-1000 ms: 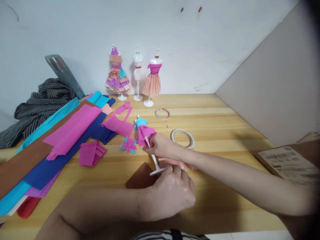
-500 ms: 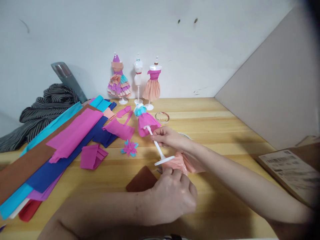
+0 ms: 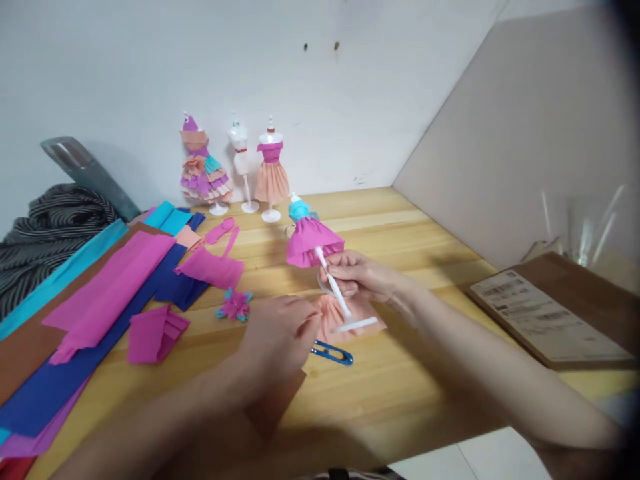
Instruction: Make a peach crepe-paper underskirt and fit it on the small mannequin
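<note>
Head view: right hand (image 3: 367, 277) closed on the mannequin (image 3: 315, 241) by its pole (image 3: 338, 291).
Right hand reaches in from the right, fingertips pinched; mannequin tilts, head away, base (image 3: 357, 325) over the peach paper (image 3: 330, 313). Left hand (image 3: 277, 333) extends from lower left, back upward, fingers bent beside the paper; its grip cannot be determined.

No wording, brand or number can be read. The only print that shows is on a white label (image 3: 543, 319) stuck to a flat brown parcel (image 3: 583, 283) at the right of the worktop (image 3: 420, 233): a barcode (image 3: 503, 289) near its upper edge, a small dark square mark (image 3: 512, 274) close to that, and rows of dark lettering lower down, all too blurred and slanted to make out.
</note>
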`<state>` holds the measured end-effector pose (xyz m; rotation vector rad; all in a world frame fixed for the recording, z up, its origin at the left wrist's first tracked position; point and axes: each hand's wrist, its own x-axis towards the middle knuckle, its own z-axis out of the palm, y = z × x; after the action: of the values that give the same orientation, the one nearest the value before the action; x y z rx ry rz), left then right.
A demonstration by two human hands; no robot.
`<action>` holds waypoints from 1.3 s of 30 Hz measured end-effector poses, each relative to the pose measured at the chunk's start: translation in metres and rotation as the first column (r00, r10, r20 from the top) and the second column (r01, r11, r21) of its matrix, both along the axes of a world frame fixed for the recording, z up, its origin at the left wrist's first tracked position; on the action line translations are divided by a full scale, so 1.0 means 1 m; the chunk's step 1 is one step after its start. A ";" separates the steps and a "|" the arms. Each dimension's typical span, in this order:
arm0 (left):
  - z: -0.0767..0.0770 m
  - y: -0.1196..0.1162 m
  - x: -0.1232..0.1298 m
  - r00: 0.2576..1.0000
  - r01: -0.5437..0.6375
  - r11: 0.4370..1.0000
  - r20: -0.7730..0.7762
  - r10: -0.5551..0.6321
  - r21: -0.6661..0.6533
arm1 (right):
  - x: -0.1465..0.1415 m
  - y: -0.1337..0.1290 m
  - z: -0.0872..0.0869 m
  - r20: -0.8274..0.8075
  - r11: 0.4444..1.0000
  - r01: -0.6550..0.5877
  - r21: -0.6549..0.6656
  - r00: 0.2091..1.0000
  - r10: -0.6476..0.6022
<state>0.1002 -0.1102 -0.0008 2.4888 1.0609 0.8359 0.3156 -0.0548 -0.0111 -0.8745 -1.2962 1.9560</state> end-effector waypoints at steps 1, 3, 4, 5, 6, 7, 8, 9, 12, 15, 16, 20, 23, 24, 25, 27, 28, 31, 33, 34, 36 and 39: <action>0.002 0.004 -0.003 0.999 -0.033 0.997 0.023 0.034 -0.068 | 0.000 -0.001 0.000 -0.010 1.000 -0.011 0.001 1.000 0.011; 0.002 0.010 -0.011 0.991 -0.095 0.986 0.078 0.106 -0.139 | -0.003 -0.002 0.002 -0.041 1.000 -0.030 -0.003 0.999 0.030; 0.000 0.012 -0.014 0.984 -0.125 0.979 0.105 0.143 -0.159 | -0.006 -0.002 0.002 -0.064 0.999 -0.039 -0.014 0.997 0.038; -0.001 0.014 -0.017 0.977 -0.150 0.974 0.123 0.172 -0.168 | -0.010 -0.002 0.002 -0.089 0.998 -0.047 -0.031 0.995 0.044; -0.003 0.015 -0.020 0.972 -0.170 0.971 0.135 0.194 -0.171 | -0.014 -0.002 0.001 -0.113 0.997 -0.057 -0.052 0.992 0.051; -0.004 0.016 -0.022 0.969 -0.183 0.969 0.134 0.206 -0.165 | -0.019 -0.002 0.000 -0.132 0.995 -0.067 -0.072 0.990 0.057; -0.005 0.017 -0.024 0.969 -0.191 0.970 0.128 0.211 -0.149 | -0.024 -0.002 -0.002 -0.144 0.993 -0.079 -0.091 0.987 0.066; -0.006 0.017 -0.025 0.970 -0.199 0.972 0.118 0.214 -0.128 | -0.030 -0.002 -0.004 -0.151 0.990 -0.091 -0.106 0.986 0.074; -0.007 0.015 -0.028 0.968 -0.227 0.971 0.088 0.233 -0.071 | -0.044 -0.004 -0.009 -0.162 0.979 -0.125 -0.163 0.982 0.098; -0.009 0.013 -0.032 0.964 -0.255 0.965 0.057 0.258 -0.064 | -0.053 -0.008 -0.013 -0.163 0.963 -0.136 -0.231 0.982 0.100; -0.010 0.012 -0.034 0.964 -0.259 0.963 0.052 0.263 -0.071 | -0.055 -0.009 -0.013 -0.160 0.959 -0.133 -0.252 0.983 0.094; -0.014 0.012 -0.040 0.965 -0.217 0.968 0.120 0.233 -0.127 | -0.060 -0.015 -0.016 -0.145 0.939 -0.111 -0.324 0.987 0.067; -0.016 0.013 -0.041 0.961 -0.186 0.965 0.169 0.218 -0.187 | -0.063 -0.018 -0.019 -0.138 0.925 -0.108 -0.365 0.989 0.061; -0.016 0.013 -0.041 0.961 -0.188 0.961 0.163 0.223 -0.203 | -0.064 -0.019 -0.020 -0.136 0.921 -0.109 -0.375 0.989 0.061; -0.016 0.012 -0.041 0.962 -0.198 0.956 0.146 0.232 -0.215 | -0.064 -0.019 -0.022 -0.134 0.917 -0.111 -0.383 0.989 0.064; -0.017 0.011 -0.040 0.962 -0.237 0.948 0.086 0.260 -0.211 | -0.065 -0.020 -0.024 -0.127 0.911 -0.118 -0.394 0.989 0.074; -0.019 0.011 -0.041 0.960 -0.264 0.946 0.045 0.277 -0.187 | -0.066 -0.021 -0.026 -0.122 0.910 -0.122 -0.397 0.989 0.079; -0.025 0.009 -0.042 0.943 -0.320 0.947 -0.103 0.316 -0.021 | -0.068 -0.025 -0.027 -0.115 0.909 -0.123 -0.399 0.990 0.084; -0.029 0.009 -0.043 0.925 -0.310 0.945 -0.196 0.325 0.102 | -0.070 -0.028 -0.025 -0.094 0.918 -0.096 -0.386 0.994 0.064; -0.031 0.009 -0.043 0.915 -0.301 0.942 -0.233 0.329 0.145 | -0.071 -0.030 -0.024 -0.072 0.925 -0.078 -0.371 0.996 0.055; -0.033 0.010 -0.042 0.897 -0.292 0.938 -0.288 0.336 0.184 | -0.073 -0.032 -0.022 -0.010 0.946 -0.039 -0.323 0.999 0.038; -0.034 0.010 -0.041 0.877 -0.315 0.933 -0.321 0.357 0.174 | -0.074 -0.034 -0.019 0.098 0.970 0.008 -0.242 0.995 0.016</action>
<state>0.0593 -0.1003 -0.0349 2.6559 1.6489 0.5631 0.2419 -0.0884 -0.0305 -1.1004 -1.1276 2.1284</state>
